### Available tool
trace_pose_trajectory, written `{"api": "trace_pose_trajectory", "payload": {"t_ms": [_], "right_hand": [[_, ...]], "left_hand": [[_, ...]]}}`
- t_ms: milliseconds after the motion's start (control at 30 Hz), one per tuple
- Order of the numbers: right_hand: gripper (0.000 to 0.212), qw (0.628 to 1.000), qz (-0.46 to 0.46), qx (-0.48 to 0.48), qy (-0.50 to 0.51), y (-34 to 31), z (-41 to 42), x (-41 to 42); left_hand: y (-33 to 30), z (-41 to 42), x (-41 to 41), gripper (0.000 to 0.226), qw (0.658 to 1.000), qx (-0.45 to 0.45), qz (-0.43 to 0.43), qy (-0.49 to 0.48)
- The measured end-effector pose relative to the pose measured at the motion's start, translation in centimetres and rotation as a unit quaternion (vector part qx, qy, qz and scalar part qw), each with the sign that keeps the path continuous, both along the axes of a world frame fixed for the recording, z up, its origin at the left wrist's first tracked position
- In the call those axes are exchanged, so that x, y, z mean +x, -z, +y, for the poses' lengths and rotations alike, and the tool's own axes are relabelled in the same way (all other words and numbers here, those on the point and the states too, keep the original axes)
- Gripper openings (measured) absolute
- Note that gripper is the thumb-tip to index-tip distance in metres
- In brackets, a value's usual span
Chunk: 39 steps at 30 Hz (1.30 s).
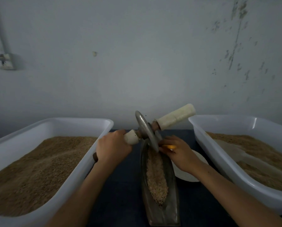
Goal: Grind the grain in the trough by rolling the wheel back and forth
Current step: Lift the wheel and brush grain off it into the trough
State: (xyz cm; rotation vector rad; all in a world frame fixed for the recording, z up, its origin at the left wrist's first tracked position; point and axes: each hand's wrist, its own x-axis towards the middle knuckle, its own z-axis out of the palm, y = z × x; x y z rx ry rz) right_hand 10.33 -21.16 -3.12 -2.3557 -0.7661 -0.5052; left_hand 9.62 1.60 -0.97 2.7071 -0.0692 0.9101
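Our left hand (111, 150) clenches the wheel (147, 131) handle, tilting it at the trough (159, 185) far end; right hand (177, 153) pinches a yellow tool (169, 146), clearing grain (155, 176).

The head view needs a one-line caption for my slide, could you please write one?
Left hand grips the tilted wheel's handle over the grain-filled trough while the right hand holds something yellow.

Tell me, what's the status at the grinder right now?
Left hand grips the wheel's left handle. Right hand holds something yellow against the wheel; right handle free. Wheel tilted at the trough's far end; grain inside.
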Motion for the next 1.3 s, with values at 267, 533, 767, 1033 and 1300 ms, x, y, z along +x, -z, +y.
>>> {"api": "trace_pose_trajectory", "payload": {"t_ms": [267, 533, 767, 1033, 1300], "right_hand": [[0.019, 0.992, 0.126, -0.002, 0.018, -1.7, 0.9, 0.3], [0.026, 0.993, 0.113, 0.038, 0.012, -2.8, -1.0, -1.0], [0.015, 0.997, 0.058, 0.051, -0.015, -1.5, 0.6, -0.8], [0.03, 0.994, 0.067, -0.078, 0.039, -1.3, 1.1, -0.8], [0.015, 0.999, 0.035, 0.007, -0.037, -3.3, -0.8, -3.8]], "left_hand": [[-0.3, 0.5, 0.1, 0.016, 1.0, -0.022, 0.01, 0.003], [-0.1, 0.3, -0.1, 0.02, 1.0, -0.019, 0.003, 0.017], [-0.7, 0.5, -0.2, 0.018, 0.999, -0.041, 0.019, 0.008], [-0.7, 0.2, -0.2, 0.013, 0.999, -0.035, 0.017, 0.009], [-0.6, 0.5, -0.1, 0.014, 0.998, -0.054, 0.007, 0.019]]}}
